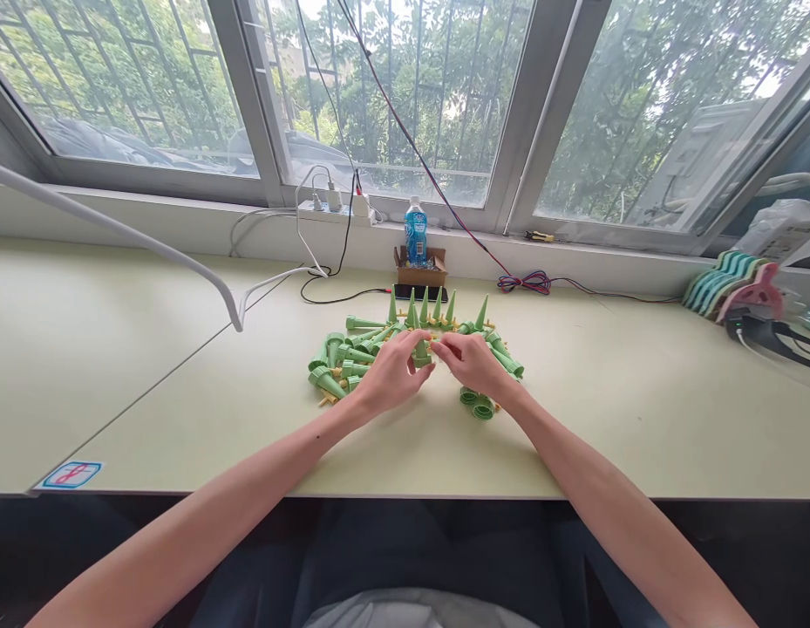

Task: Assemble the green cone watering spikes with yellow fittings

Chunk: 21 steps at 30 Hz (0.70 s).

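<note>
A heap of green plastic cone spikes (343,362) with small yellow parts lies in the middle of the pale green table (149,375). Several spikes (437,310) stand upright in a row behind it. My left hand (391,375) and my right hand (473,362) meet over the heap, fingers closed together on one upright green spike (421,349) between them. More spikes (483,406) lie under my right wrist.
A blue water bottle (415,228) stands in a small cardboard box (421,270) by the window, with a dark phone (421,293) in front. A power strip (332,208) and cables (522,281) lie on the sill. Folded cloths (724,279) and bags sit far right. A white cable (149,244) crosses the left.
</note>
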### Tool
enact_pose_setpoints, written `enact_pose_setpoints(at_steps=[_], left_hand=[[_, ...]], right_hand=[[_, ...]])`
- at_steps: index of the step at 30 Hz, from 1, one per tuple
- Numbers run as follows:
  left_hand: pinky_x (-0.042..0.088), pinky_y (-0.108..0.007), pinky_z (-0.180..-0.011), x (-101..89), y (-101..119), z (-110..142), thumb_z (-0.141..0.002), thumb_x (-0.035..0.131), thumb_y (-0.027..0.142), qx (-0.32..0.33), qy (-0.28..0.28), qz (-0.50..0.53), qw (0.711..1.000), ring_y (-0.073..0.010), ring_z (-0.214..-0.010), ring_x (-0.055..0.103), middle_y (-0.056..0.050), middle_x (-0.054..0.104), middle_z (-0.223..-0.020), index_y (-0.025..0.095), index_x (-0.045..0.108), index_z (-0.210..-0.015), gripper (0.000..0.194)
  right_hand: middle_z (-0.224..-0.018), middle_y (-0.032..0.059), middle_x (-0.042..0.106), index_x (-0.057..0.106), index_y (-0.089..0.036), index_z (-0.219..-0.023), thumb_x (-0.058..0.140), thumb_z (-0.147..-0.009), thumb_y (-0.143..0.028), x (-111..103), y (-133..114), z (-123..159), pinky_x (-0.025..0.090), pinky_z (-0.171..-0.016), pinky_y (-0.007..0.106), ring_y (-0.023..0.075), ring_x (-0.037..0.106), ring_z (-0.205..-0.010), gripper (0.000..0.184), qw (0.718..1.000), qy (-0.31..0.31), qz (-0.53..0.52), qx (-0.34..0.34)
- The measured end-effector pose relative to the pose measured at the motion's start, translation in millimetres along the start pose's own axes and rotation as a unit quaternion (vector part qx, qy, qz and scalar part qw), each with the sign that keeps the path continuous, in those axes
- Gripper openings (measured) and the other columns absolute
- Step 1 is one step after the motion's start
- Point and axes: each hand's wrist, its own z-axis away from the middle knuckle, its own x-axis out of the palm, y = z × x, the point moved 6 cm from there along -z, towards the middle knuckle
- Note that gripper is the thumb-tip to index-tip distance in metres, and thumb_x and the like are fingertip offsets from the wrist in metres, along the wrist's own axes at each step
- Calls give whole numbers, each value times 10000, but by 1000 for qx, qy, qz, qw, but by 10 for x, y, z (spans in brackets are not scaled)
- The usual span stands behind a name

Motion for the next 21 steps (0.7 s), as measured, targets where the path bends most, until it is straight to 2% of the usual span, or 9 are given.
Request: enact_pose_setpoints(at_steps=[9,15,18,21], left_hand=[[507,-303,-680,4,4,2,-821,608,247,8,4,-9,1000,-105,-598,572,-30,606,-1031,226,546,-1106,292],[498,-314,-709,-12,-34,-7,-821,597,239,-5,17,-27,999,-99,-570,568,-33,613,-1032,217,548,-1125,309],[500,-316,-702,-11,-32,-5,-816,593,233,-8,11,-24,1000,-99,-568,570,-34,611,-1045,217,549,-1118,305],[500,-308,-692,-5,-29,1,-816,595,233,-12,2,-21,1000,-98,-575,572,-35,609,-1051,215,546,-1117,306]], right_hand=[[-519,-24,400,404,-190,-592,347,-960,-568,1,13,1,259,-515,256,106,342,-503,530,1000,-10,1,17],[-535,-60,430,540,-203,-876,461,-933,-496,14,0,8,304,-547,244,105,349,-491,309,1000,-13,-1,4],[-559,-53,432,505,-202,-813,452,-941,-438,31,-3,10,301,-552,241,103,348,-511,274,1000,-20,-3,-7],[-564,-45,394,423,-198,-696,434,-949,-425,42,11,8,276,-539,244,100,319,-524,340,1000,-20,-4,-10]])
